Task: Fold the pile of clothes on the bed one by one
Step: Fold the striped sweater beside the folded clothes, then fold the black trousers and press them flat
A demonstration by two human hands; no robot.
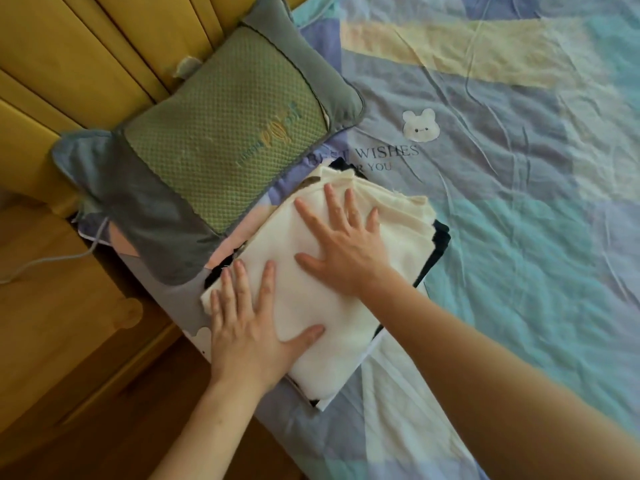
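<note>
Cream cloth, folded into a rough rectangle, is seen on top of a small stack of clothes at the edge of the bed. The top piece is pale and plain, with soft creases and several layered edges fanned out at its far end. Beneath it, dark fabric is glimpsed along the far side and at the near corner, and a thin white layer is exposed at the bottom of the stack. The stack is placed just beside the green pillow, on the side away from the yellow headboard.

Both hands are laid flat on the cream piece with fingers straight and spread; nothing is grasped. The left hand is pressed on the end of the stack nearer the bed's edge, and the right hand is pressed on the middle, farther from the pillow's grey corner. The bed is covered by a sheet of blue, teal and pale yellow patches, printed with a small white bear beyond the pillow.
</note>
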